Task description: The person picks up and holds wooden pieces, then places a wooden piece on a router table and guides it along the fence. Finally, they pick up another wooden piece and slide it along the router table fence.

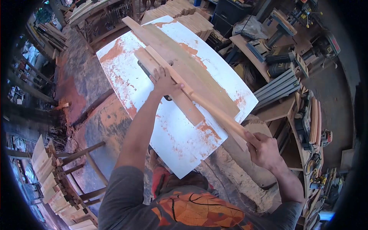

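A long, narrow wooden strip [216, 111] lies diagonally across a white work table [172, 153] dusted with reddish sawdust. My right hand [264, 150] is closed around its near end, which sticks out past the table's edge. Higher up, my left hand [165, 81] rests with fingers spread on a straight wooden board [188, 107] beside the strip, its thumb and fingertips right at the strip. Dark hardware shows partly under that board, below my left hand. Along the strip's far side lies a long curved-edged wooden panel [209, 86].
Stacked wooden pieces [186, 17] stand behind the table. At right, a shelf bench [249, 57] carries tools and cases, with grey metal bars [280, 86] in front. Cut wooden parts [57, 188] are piled on a wooden frame at lower left. Sawdust covers the floor [82, 76].
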A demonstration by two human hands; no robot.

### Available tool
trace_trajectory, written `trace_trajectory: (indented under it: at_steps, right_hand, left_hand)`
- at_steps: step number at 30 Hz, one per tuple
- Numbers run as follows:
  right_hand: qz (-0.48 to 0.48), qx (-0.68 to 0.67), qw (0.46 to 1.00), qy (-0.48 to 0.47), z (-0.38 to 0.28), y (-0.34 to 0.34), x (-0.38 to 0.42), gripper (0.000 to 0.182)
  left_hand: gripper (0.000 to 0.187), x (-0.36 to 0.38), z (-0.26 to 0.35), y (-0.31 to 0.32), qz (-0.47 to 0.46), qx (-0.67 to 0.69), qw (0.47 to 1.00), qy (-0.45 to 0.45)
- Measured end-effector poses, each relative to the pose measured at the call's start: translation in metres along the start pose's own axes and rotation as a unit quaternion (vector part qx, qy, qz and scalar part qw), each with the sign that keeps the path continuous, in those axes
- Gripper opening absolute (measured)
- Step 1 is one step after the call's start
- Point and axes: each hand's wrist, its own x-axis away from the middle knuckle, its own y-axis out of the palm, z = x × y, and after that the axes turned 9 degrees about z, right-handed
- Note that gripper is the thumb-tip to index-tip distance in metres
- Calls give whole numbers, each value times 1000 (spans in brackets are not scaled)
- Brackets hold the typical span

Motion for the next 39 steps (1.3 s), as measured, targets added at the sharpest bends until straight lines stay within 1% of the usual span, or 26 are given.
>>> trace_trajectory:
  at_steps: [4,8,13,17,20,22,23,25,26,28,32,34,38,39]
  right_hand:
    - [19,-10,1000,-11,2,6,-4,42]
    - [11,-7,1000,-12,1,6,-10,42]
    - [-31,-11,999,6,-4,5,-21,42]
    - [-39,-11,999,10,-5,9,-28,44]
    - [-22,-12,1000,-5,-5,13,-34,46]
    - [14,2,1000,-10,-9,13,-42,39]
    - [16,2,1000,-11,-9,12,-45,39]
    - [-42,4,999,-4,-11,10,-50,45]
    - [-42,5,999,-4,-12,11,-53,45]
    - [4,13,1000,-4,-16,14,-59,39]
    - [2,14,1000,4,-20,16,-71,38]
    - [7,17,1000,-6,-21,17,-78,37]
    - [7,18,1000,-1,-22,19,-87,37]
    - [14,12,1000,-2,-23,20,-90,38]
  left_hand:
    - [141,-6,-7,1,-8,-9,1000,6]
    - [141,-14,-11,-1,-14,-19,1000,6]
    - [140,-22,-15,-11,-18,-37,999,4]
    - [140,-29,-21,-15,-13,-42,999,12]
    - [140,-34,-24,-18,-7,-48,999,6]
    - [139,-40,-28,-21,4,-43,999,7]
    - [139,-43,-30,-22,6,-44,999,7]
    - [138,-49,-35,-23,0,-57,998,11]
    - [138,-52,-37,-25,0,-57,998,11]
    - [139,-58,-42,-27,-4,-49,999,9]
    - [139,-66,-43,-37,-13,-80,997,5]
    - [138,-70,-42,-42,-9,-111,994,6]
    - [137,-83,-53,-42,-7,-107,994,10]
    - [130,-86,-59,-41,-1,-93,995,19]
